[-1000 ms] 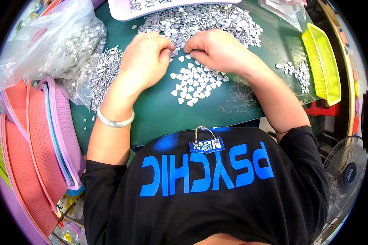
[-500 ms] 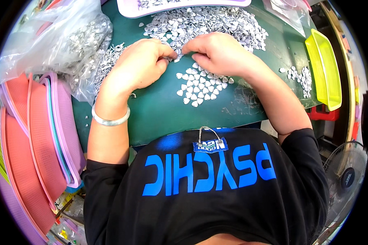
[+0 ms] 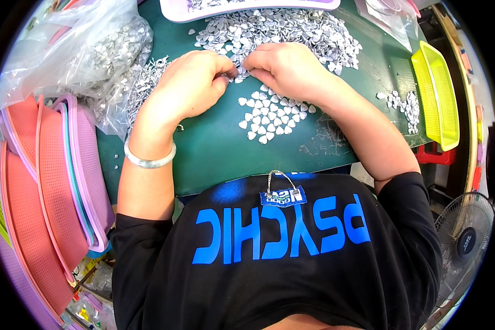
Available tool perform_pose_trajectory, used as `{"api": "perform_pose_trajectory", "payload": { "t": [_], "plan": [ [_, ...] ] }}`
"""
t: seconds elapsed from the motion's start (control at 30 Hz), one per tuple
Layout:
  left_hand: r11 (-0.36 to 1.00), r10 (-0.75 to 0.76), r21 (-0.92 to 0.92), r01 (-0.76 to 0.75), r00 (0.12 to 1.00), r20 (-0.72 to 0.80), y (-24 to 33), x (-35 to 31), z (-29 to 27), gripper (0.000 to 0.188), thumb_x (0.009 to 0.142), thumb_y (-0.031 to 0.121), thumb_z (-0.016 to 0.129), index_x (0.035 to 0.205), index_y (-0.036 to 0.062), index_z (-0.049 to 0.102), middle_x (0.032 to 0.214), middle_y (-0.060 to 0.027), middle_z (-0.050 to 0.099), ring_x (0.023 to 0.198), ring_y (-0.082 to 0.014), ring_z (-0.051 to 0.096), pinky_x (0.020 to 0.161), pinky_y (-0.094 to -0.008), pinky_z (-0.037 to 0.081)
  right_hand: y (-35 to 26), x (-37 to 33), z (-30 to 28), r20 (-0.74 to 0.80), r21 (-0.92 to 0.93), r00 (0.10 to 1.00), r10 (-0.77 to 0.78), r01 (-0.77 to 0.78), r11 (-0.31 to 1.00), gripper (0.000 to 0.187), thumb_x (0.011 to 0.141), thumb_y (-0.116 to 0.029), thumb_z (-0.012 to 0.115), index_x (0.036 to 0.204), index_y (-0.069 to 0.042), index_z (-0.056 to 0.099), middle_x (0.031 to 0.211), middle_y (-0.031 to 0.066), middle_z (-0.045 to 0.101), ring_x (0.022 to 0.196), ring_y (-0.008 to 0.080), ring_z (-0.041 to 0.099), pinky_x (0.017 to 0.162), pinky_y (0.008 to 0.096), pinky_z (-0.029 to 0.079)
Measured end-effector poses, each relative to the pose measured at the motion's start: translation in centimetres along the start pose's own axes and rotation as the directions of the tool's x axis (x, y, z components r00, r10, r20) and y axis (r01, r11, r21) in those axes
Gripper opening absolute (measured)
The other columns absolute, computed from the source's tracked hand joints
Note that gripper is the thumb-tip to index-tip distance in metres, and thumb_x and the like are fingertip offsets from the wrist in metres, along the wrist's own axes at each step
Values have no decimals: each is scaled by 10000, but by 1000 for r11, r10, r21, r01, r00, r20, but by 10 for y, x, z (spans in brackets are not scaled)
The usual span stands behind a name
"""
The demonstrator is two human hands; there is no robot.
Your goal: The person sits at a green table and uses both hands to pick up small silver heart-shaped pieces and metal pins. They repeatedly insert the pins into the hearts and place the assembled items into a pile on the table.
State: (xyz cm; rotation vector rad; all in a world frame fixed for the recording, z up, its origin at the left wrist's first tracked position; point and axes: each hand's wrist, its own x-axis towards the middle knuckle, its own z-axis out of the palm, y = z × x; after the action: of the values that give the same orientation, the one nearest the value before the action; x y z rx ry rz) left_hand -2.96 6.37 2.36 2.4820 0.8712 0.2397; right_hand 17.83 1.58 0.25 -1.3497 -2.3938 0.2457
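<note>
A heap of small silvery heart-shaped pieces (image 3: 330,41) lies on the green tabletop (image 3: 214,151). At its near edge my left hand (image 3: 195,85) is closed, thumb and forefinger drawn together among the pieces. Close by on the right, my right hand (image 3: 286,69) has its fingers curled in a pinch, the tips almost meeting the left ones. Whatever sits between the fingertips is too small to make out. Just below the right hand, a loose group of silver hearts (image 3: 269,116) lies spread out in a single layer.
Small metal findings (image 3: 148,77) and a clear plastic bag of metal parts (image 3: 113,55) lie left. A lilac tray (image 3: 247,10) stands behind the heap. Right are a few small pieces (image 3: 410,110), a yellow basket (image 3: 437,96) and a fan (image 3: 465,242). Stacked baskets (image 3: 52,192) fill the left side.
The right hand's thumb and forefinger have come closer together and its fingers curl more. The left hand stays nearly where it was. The spread hearts look the same.
</note>
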Motion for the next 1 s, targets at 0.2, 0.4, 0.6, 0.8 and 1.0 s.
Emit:
{"api": "perform_pose_trajectory", "payload": {
  "t": [0.2,0.4,0.6,0.8,1.0],
  "plan": [
    [1000,-12,-13,12,1000,0,0,-1,0,233,777,42,552,966,3,682,891,-169,662,835,-312,639,770,-370,501,7,0,-9,24,149,998,56,-59,987,66,797,-138,595,820,-98,643,825,82,650,811,304,639,692,400,510],
    [1000,-16,-18,16,1000,-11,1,-1,0,237,782,53,544,965,2,686,891,-170,665,840,-313,641,774,-370,501,20,-11,-16,25,187,1000,8,-13,982,75,768,-118,621,818,-81,664,812,92,662,777,317,638,686,402,510],
    [1000,-14,-9,14,1000,-11,1,-1,-2,232,785,63,543,956,6,689,881,-167,663,836,-313,642,772,-369,501,23,-10,-16,-19,141,999,46,-43,989,89,776,-119,619,834,-86,677,824,81,676,779,310,645,704,406,518],
    [1000,-28,-11,28,999,-20,1,-1,-1,220,785,61,545,944,11,690,882,-163,664,832,-312,642,771,-371,502,18,-9,-8,1,89,1000,5,-5,996,83,793,-124,614,842,-89,671,840,83,666,812,309,640,726,400,519],
    [1000,5,-7,-5,999,-34,2,0,-1,216,784,54,547,942,12,688,892,-163,667,828,-306,647,767,-367,505,14,-8,-15,57,518,987,148,-156,841,74,847,-101,621,860,-29,610,769,60,621,690,174,601,613,289,471]
  ]
}}
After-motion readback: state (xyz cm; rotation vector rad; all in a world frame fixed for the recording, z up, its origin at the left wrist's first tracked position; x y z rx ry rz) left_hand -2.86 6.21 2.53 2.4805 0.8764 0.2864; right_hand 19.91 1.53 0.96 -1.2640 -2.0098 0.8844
